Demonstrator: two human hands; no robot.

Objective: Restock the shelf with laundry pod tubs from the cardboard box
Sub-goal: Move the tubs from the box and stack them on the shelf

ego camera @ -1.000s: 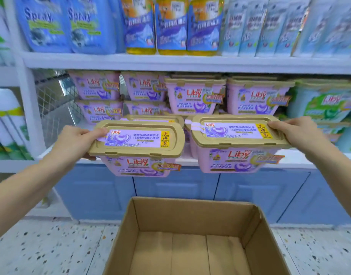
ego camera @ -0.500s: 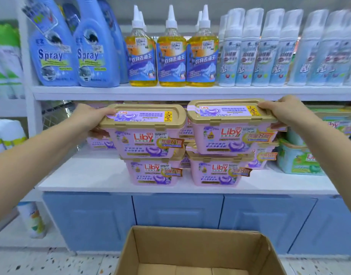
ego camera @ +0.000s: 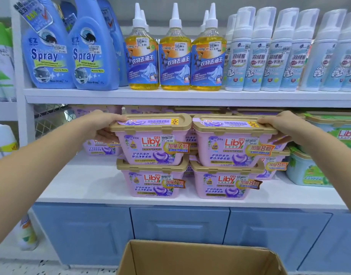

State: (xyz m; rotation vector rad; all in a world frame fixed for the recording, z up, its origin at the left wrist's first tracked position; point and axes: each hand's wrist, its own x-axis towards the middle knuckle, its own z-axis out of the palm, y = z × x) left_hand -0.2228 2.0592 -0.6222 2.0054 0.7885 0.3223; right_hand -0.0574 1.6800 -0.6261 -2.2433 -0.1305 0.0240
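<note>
Change: both tubs have gone from mid-air over the cardboard box (ego camera: 200, 259) up onto the lower pair on the shelf (ego camera: 87, 187); the view has tilted up, so only the box's far rim shows.
Left hand (ego camera: 103, 124): clamped on the left end of the left tub (ego camera: 151, 143), thumb on the gold lid's edge, fingers curled under the rim.
Right hand (ego camera: 279, 124): clamped the same way on the right end of the right tub (ego camera: 232, 145), thumb on the lid, fingers tucked beneath.
Where the tubs are: side by side, touching or nearly so at their inner ends, each sitting on a matching tub of the bottom tier (ego camera: 190, 181); more pink tubs stand behind that tier, and green tubs (ego camera: 317, 155) stand just right of it.
Step in hand: seating the second tier, as I judge it. Both tubs look settled on the lids below, though whether their weight is fully down cannot be told.
Next move calls for: checking each tub is square on its lower lid, then sliding the fingers out sideways without dragging the tubs off line.
Facing: printed fronts and price stickers turned out towards the aisle, lids up.
Long axis: runs left to right, parallel to the shelf's front edge.
Box: the visible part by the rim shows no tubs; the floor of it is out of view, so what remains cannot be told.
</note>
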